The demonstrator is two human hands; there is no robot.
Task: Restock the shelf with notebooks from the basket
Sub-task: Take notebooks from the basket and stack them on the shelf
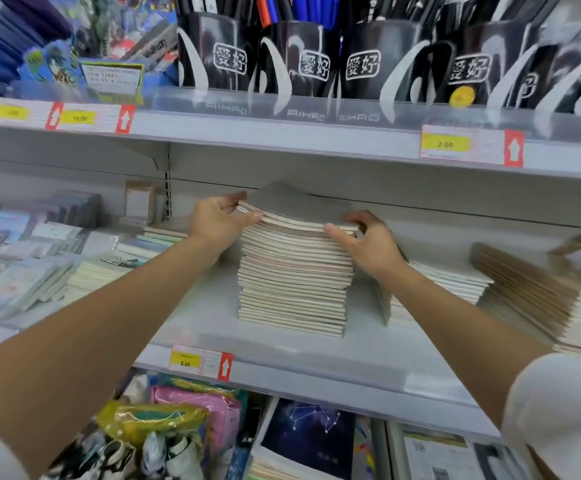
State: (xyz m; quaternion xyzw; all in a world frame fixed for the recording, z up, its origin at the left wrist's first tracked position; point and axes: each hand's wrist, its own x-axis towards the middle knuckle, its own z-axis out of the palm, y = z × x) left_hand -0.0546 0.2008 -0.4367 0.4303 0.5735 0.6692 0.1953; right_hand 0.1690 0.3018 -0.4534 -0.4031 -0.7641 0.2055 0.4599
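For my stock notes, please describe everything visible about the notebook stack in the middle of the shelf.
The stack is tall, made of thin notebooks with cream page edges, lying flat and slightly uneven on the shelf. Its top notebooks, grey-covered, curve upward at the back. The left hand pinches their left corner; the right hand grips the right corner.

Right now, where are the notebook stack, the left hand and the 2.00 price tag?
notebook stack [292, 282]: head view, page edges on its front face.
left hand [214, 221]: head view, back of the hand.
2.00 price tag [469, 146]: head view, middle of the label.
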